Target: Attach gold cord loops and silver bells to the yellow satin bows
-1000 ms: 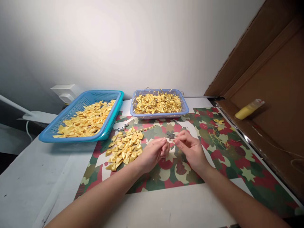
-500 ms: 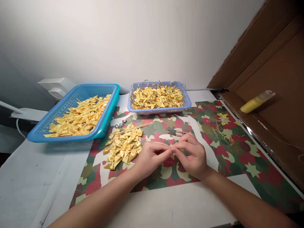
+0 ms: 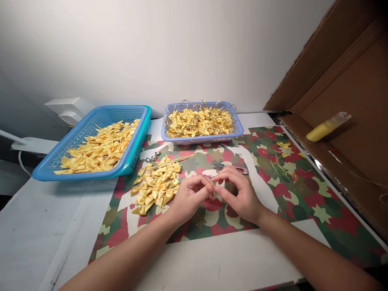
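My left hand [image 3: 191, 198] and my right hand [image 3: 238, 194] meet over the patterned sheet, thumbs and forefingers pinched close together. A short bit of thin gold cord [image 3: 209, 185] shows at the fingertips; the fingers hide most of it. Just beyond my right hand lies a pair of thread snips [image 3: 232, 167] with a pink handle. Left of my left hand is a pile of yellow satin bows [image 3: 159, 186]. Several gold cords [image 3: 174, 161] lie across the top of that pile, and a few small silver bells [image 3: 153, 158] sit behind it.
A blue basket [image 3: 87, 176] of yellow bows stands at left, and a smaller basket [image 3: 203, 140] of bows with gold loops at the back. Thread scraps [image 3: 283, 169] lie at right. A cardboard wall [image 3: 342, 81] with a yellow-filled tube [image 3: 329, 126] borders the right side.
Both hands have shifted slightly left, and their fingers have curled differently, so a bit of cord shows. More of the snips' pink handle is uncovered.
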Demonstrator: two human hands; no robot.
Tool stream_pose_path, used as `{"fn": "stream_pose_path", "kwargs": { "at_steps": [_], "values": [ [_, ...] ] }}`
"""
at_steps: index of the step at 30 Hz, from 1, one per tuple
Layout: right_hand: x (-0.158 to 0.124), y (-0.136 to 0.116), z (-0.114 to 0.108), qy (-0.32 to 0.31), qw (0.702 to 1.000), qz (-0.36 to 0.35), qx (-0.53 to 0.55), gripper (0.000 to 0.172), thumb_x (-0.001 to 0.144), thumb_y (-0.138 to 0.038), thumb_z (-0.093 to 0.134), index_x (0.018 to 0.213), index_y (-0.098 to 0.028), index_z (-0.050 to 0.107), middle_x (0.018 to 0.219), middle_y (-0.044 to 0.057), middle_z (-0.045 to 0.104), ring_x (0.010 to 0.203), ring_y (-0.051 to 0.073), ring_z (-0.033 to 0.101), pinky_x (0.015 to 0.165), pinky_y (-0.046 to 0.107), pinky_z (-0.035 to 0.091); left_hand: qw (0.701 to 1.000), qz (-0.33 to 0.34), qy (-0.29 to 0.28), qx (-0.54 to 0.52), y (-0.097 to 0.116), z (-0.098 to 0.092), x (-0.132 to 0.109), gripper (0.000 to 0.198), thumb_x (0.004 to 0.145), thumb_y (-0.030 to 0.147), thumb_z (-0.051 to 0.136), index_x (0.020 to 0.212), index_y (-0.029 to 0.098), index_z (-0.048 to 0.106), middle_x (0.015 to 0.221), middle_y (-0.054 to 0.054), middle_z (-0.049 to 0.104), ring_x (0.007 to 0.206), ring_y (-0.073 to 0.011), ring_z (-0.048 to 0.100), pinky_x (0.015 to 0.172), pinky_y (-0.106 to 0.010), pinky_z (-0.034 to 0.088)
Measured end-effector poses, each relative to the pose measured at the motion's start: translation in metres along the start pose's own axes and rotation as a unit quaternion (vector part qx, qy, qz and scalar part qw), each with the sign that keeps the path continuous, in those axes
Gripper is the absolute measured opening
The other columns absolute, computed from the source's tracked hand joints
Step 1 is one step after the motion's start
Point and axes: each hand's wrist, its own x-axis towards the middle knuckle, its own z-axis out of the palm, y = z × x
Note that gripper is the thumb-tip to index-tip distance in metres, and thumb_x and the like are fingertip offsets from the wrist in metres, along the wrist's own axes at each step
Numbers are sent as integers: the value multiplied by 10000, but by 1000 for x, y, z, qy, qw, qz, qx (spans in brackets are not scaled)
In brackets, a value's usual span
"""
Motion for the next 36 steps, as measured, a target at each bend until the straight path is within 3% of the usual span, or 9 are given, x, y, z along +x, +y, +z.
{"fn": "stream_pose_path", "kwargs": {
  "at_steps": [5, 12, 21, 29, 36],
  "values": [
    [0, -2, 1, -44, 999, 22, -4, 100, 854, -129, 572, 894, -221, 575, 871, 17, 597, 840, 178, 526, 776, 333, 432, 1000, -10, 21, 3, -2, 0, 0, 177, 773, 247, 614, 616, 168, 591, 566, 20, 604, 548, -109, 547, 569, -219, 449],
    [1, -4, 3, -52, 998, 20, -28, 132, 886, -125, 531, 788, -213, 531, 822, 14, 560, 833, 181, 534, 766, 336, 440, 999, -9, 44, 30, 1, 5, -1, 220, 797, 267, 585, 600, 170, 587, 603, 4, 584, 624, -136, 536, 627, -253, 439],
    [-6, -5, 9, 5, 982, -91, -163, 115, 878, -113, 529, 816, -209, 515, 819, 30, 596, 783, 193, 511, 712, 357, 391, 985, 78, 103, 117, -1, 3, 2, 222, 729, 130, 531, 516, 184, 500, 737, -13, 495, 761, -158, 507, 723, -277, 409],
    [-7, -6, 7, 16, 979, -94, -179, 114, 887, -121, 539, 833, -218, 511, 833, 32, 600, 803, 203, 531, 724, 371, 391, 981, 100, 60, 152, 0, 2, 0, 255, 741, 113, 499, 505, 186, 436, 754, -25, 488, 764, -166, 499, 708, -283, 402],
    [-4, -8, 7, -2, 986, -66, -153, 137, 910, -117, 509, 818, -218, 521, 793, 13, 589, 786, 188, 518, 730, 362, 388, 997, 33, -42, 52, 2, 1, 0, 236, 728, 161, 491, 501, 183, 430, 714, -9, 451, 719, -157, 431, 705, -284, 363]
  ]
}}
